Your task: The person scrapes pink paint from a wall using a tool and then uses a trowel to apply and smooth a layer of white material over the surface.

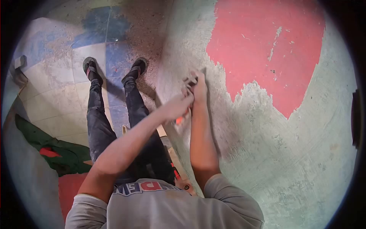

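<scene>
My left hand (181, 106) is closed, and a bright orange end (179, 120) of a small hand tool sticks out below it. Most of that tool is hidden by the fingers. My right hand (199, 86) is raised just beyond it, close by the wall, with its fingers bent in around a dark greyish piece (190, 80); I cannot tell what this piece is. The two hands meet at the left fingertips and the right wrist. Beside them rises the wall (244, 133), scraped to a pale grey-green, with a ragged patch of red paint (263, 49) higher up.
Dust and paint flakes (146, 34) lie along the foot of the wall. Blue and white tiles (89, 61) cover the floor under my feet. A dark green cloth (53, 147) lies at the left, and pale wooden pieces (175, 158) are near my legs.
</scene>
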A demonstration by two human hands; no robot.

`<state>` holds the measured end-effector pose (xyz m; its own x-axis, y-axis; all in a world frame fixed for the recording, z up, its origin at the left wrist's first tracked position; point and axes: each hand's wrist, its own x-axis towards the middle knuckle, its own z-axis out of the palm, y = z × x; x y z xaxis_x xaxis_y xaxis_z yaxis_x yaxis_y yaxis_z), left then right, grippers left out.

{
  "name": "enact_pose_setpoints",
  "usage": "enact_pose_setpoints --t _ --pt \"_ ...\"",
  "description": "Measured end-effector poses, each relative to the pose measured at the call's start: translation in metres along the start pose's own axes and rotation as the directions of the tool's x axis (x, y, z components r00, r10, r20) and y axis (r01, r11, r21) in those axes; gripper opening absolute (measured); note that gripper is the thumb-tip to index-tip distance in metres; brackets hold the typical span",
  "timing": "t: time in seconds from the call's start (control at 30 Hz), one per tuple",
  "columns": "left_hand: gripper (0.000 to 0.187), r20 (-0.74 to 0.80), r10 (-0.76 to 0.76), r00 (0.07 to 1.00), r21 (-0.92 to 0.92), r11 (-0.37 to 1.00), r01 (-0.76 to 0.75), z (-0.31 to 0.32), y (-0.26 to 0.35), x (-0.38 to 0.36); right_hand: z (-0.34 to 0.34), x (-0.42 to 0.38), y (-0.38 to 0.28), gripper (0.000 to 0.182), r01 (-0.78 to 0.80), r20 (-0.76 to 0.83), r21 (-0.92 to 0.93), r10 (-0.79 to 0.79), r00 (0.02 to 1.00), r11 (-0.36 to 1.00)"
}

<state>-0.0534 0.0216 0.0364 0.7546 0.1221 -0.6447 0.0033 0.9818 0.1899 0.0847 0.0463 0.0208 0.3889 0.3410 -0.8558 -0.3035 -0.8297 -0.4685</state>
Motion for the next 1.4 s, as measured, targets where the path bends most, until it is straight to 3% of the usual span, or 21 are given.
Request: enact_pose_setpoints --t 0.07,0.17,0.2,0.3,0.33,0.43,0.47,0.6,0.7,0.73,0.83,0.87,0.97,1.0,1.1,1.23,1.3,1.33,1.4 --pt "0.052 0.004 -0.071 0.998 -0.025 0.997 0.071 -0.014 0.012 0.011 0.009 0.012 -0.006 0.05 -0.02 -0.005 -0.014 0.02 1.0 1.0" --pt "0.053 -0.043 0.107 0.993 0.251 0.963 -0.093 0.006 -0.004 -0.016 -0.003 -0.028 0.002 0.049 0.043 -0.045 0.065 -0.04 0.998 0.997" --pt "0.055 -0.017 0.015 1.0 0.214 0.977 -0.011 0.014 -0.004 -0.025 -0.01 -0.039 0.004 0.049 0.022 0.001 0.139 -0.022 1.0 0.99" --pt "0.056 -0.056 0.101 0.993 0.265 0.961 -0.082 0.008 -0.001 -0.006 -0.01 -0.01 -0.001 0.052 0.016 0.041 0.054 -0.018 0.999 0.998" --pt "0.055 -0.043 0.04 0.998 0.097 0.995 -0.035 0.005 0.017 -0.009 -0.004 0.002 -0.006 0.051 0.025 0.072 0.025 -0.027 0.997 0.999" --pt "0.053 -0.008 -0.007 1.0 0.135 0.991 0.008 -0.001 0.016 -0.013 -0.003 -0.005 0.0 0.051 0.022 0.034 0.057 -0.024 0.999 0.998" --pt "0.052 -0.051 0.033 0.998 0.241 0.97 -0.02 0.009 0.013 -0.023 -0.002 -0.025 -0.003 0.05 -0.017 -0.008 0.073 0.017 1.0 0.997" --pt "0.052 -0.068 0.069 0.995 0.263 0.963 -0.048 0.019 0.003 -0.024 -0.012 -0.03 0.0 0.05 -0.027 0.017 0.095 0.025 1.0 0.995" --pt "0.053 0.005 -0.045 0.999 0.086 0.995 0.045 -0.015 0.021 0.016 0.011 0.023 -0.012 0.05 0.018 0.016 -0.015 -0.018 1.0 1.0" --pt "0.057 -0.002 -0.053 0.999 0.04 0.998 0.053 -0.021 0.029 0.022 0.017 0.031 -0.017 0.052 -0.06 0.028 -0.014 0.061 0.998 0.998" --pt "0.062 -0.002 0.149 0.989 0.318 0.938 -0.14 -0.003 0.01 -0.007 -0.002 -0.005 -0.001 0.053 0.029 0.003 0.098 -0.029 1.0 0.995" --pt "0.066 0.0 0.02 1.0 0.365 0.931 -0.019 0.011 0.021 -0.038 -0.008 -0.027 0.002 0.054 0.015 0.008 0.111 -0.016 1.0 0.994" --pt "0.068 -0.004 0.168 0.986 0.328 0.932 -0.157 0.022 -0.005 -0.028 -0.016 -0.043 -0.003 0.055 -0.012 0.035 0.085 0.009 0.999 0.996" --pt "0.065 -0.013 0.118 0.993 0.396 0.912 -0.103 0.008 -0.002 -0.004 -0.011 -0.013 -0.007 0.054 -0.014 0.037 0.039 0.012 0.999 0.999" --pt "0.061 0.013 0.009 1.0 0.058 0.998 -0.01 -0.027 0.029 0.04 0.019 0.034 -0.03 0.053 -0.02 0.03 -0.009 0.02 0.999 1.0" --pt "0.053 0.037 0.017 0.999 0.215 0.976 -0.024 -0.005 0.03 -0.009 -0.004 0.005 0.003 0.05 0.056 -0.001 0.12 -0.056 0.998 0.991" --pt "0.05 0.064 -0.017 0.998 0.24 0.971 0.001 0.017 0.021 -0.04 0.001 -0.033 -0.01 0.051 0.049 0.0 0.084 -0.049 0.999 0.995" --pt "0.047 0.001 0.214 0.977 0.29 0.935 -0.205 0.016 -0.017 -0.009 -0.001 -0.029 -0.011 0.05 0.054 0.022 0.085 -0.056 0.998 0.995" --pt "0.049 -0.036 0.161 0.986 0.234 0.961 -0.148 0.003 0.002 0.007 -0.002 -0.007 -0.012 0.048 -0.017 0.016 0.061 0.016 1.0 0.998"
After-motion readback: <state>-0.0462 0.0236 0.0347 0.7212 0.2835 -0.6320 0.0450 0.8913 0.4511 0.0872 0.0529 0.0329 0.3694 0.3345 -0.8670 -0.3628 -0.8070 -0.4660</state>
